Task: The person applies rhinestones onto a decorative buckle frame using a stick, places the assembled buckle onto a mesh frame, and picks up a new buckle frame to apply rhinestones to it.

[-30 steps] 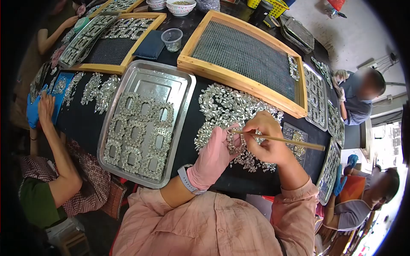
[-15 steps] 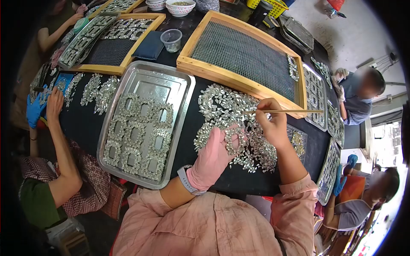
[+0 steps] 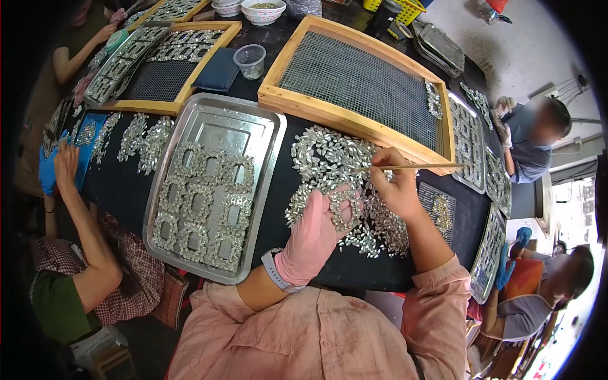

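My left hand (image 3: 309, 242), in a pink glove, holds a rectangular ring-shaped piece studded with clear stones (image 3: 346, 223) on its fingers. My bare right hand (image 3: 400, 190) pinches a thin wooden stick (image 3: 440, 166). The stick lies nearly level, its left tip just above the held piece, over a heap of loose pointed clear stones (image 3: 316, 151). Whether the tip carries a stone is too small to tell. Left of my gloved hand, a metal tray (image 3: 265, 149) bears several similar stone-studded rings (image 3: 199, 202).
A wood-framed mesh screen (image 3: 354, 79) lies beyond the heap. A clear plastic cup (image 3: 251, 62) stands by a dark blue pad (image 3: 217, 71). At right is a slotted tray with yellowish stones (image 3: 441, 209). Co-workers sit on both sides; one at left has a blue glove (image 3: 47, 171).
My right hand and the stick have shifted slightly left. My left hand still holds the ring-shaped piece. At left, the co-worker's bare hand has moved left to the blue glove.
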The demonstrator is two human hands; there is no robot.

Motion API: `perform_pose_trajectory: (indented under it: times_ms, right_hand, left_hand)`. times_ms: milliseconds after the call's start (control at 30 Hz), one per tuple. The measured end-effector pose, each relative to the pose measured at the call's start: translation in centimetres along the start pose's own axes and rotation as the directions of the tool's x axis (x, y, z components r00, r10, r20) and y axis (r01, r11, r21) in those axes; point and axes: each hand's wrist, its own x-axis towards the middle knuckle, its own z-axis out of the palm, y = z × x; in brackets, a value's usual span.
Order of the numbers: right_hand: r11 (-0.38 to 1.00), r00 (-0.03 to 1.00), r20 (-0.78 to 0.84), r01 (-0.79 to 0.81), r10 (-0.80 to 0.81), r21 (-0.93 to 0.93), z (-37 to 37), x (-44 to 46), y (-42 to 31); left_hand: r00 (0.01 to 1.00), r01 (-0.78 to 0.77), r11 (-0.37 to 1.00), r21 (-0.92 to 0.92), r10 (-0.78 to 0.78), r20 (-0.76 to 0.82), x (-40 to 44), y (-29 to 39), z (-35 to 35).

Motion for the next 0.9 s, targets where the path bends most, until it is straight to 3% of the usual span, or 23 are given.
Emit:
perform_pose_trajectory:
  times_ms: [133,233,333,367,467,633,767,900]
  right_hand:
    - [1.000,1.000,0.012,-0.006,0.006,-0.010,-0.2,0.2,0.2]
    - [0.997,0.998,-0.032,0.047,-0.045,0.056,-0.8,-0.2,-0.9]
    - [0.988,0.999,0.027,0.041,-0.046,0.146,-2.0,-0.8,-2.0]
    - [0.984,0.992,0.003,0.124,-0.125,0.127,-1.9,-0.8,-2.1]
    - [0.989,0.990,0.013,0.143,-0.143,-0.035,-1.2,-0.3,-1.7]
    - [1.000,0.999,0.053,-0.010,0.011,-0.021,0.1,0.2,0.6]
    - [0.989,0.989,-0.053,0.143,-0.140,0.048,-0.5,0.0,-0.6]
    - [0.982,0.983,-0.022,0.184,-0.183,0.046,-1.2,-0.3,-0.8]
  left_hand:
    - [0.999,-0.025,0.999,0.025,0.025,0.028,-0.1,0.0,-0.1]
    - [1.000,-0.030,0.999,0.010,0.030,0.006,0.0,-0.2,-0.2]
    - [0.999,-0.038,0.999,0.025,0.038,0.016,0.0,-0.2,-0.5]
    - [0.999,-0.033,0.999,0.018,0.033,0.014,-0.1,-0.3,-0.4]
    - [1.000,-0.019,1.000,0.001,0.019,0.016,-0.1,-0.2,-0.1]
    - [1.000,-0.011,1.000,-0.007,0.011,0.000,-0.1,-0.2,-0.2]
    - [1.000,-0.012,0.999,-0.039,0.012,0.015,-0.1,-0.2,-0.2]
    - [1.000,-0.014,1.000,0.015,0.013,0.010,-0.1,-0.1,0.1]
